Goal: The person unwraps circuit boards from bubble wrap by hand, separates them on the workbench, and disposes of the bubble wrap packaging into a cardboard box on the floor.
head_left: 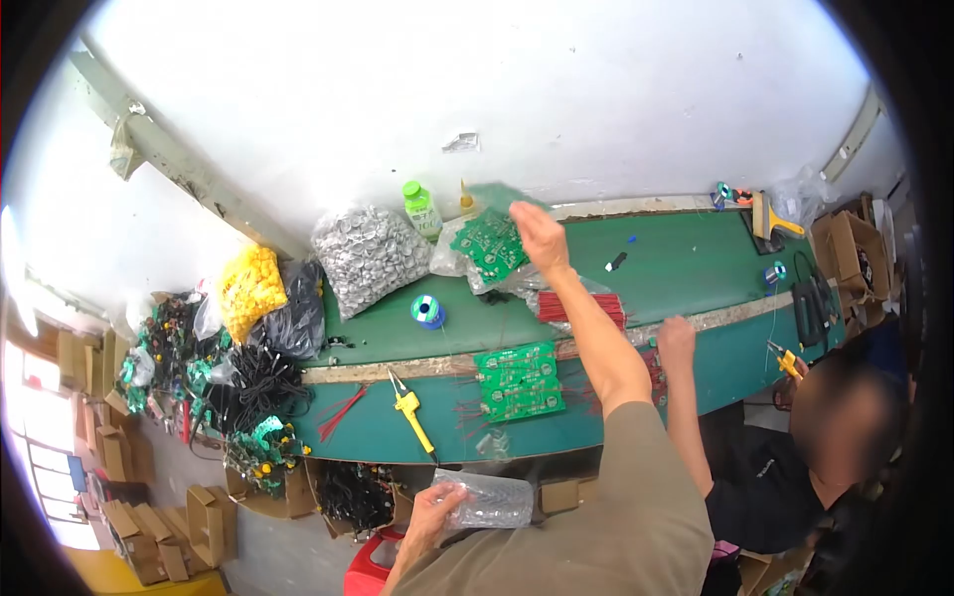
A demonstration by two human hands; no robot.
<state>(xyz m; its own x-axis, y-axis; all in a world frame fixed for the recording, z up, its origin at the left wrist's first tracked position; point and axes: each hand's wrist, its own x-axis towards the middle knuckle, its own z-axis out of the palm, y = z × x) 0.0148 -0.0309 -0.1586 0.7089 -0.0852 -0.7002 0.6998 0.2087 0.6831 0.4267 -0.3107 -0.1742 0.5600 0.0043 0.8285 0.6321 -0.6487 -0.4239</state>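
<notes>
My left hand (433, 509) is low at the front edge of the table, closed on a clear bubble-wrap bag (487, 500). My right hand (541, 236) reaches to the back of the table. Its fingers pinch the edge of a green circuit board (505, 196), smeared by motion. Just below it, more green circuit boards (489, 244) lie on clear plastic. A green circuit board panel (519, 381) with red wires around it lies flat on the near side. Left of that panel is a yellow soldering iron (411, 417). A bundle of red wires (581, 309) lies beneath my right forearm.
At the back left stand a bag of grey parts (370, 260), a yellow bag (252, 292) and a green bottle (421, 211). A solder spool (427, 312) sits mid-table. Black cables (260, 387) pile up left. A co-worker's hand (677, 343) is close on my right.
</notes>
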